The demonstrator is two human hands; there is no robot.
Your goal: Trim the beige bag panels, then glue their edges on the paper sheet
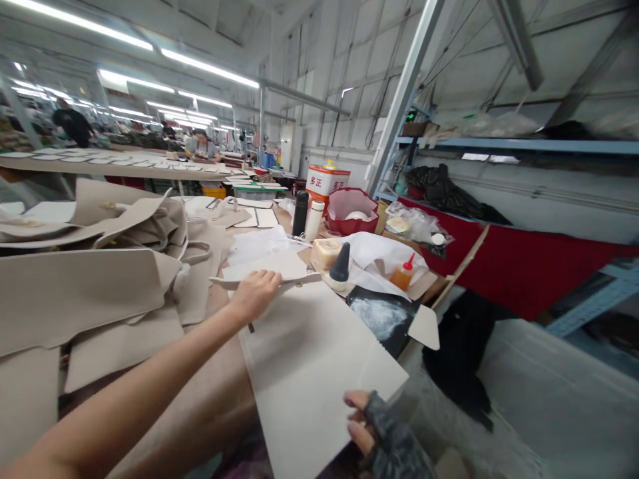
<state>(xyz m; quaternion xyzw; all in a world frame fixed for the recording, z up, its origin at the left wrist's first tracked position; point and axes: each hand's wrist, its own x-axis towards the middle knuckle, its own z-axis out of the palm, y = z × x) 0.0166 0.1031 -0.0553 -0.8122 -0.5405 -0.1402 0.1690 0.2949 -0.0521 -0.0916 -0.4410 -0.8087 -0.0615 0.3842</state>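
Pale panel lies spread on the desk, main face flat, far flap raised. Left hand: fingers closed over flap. Right hand: fingers half-curled at panel's edge, hold unclear.

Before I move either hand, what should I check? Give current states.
1. Left hand at the pale panel's far end: ok.
2. Right hand's fingers gripping the panel near its right edge: cannot tell.
3. Visible gap between panel and white-smeared black sheet: not ok, they meet.
4. Red-nozzled bottle away from both hands: ok.
5. Support under the panel's near end: cannot tell, out of view.
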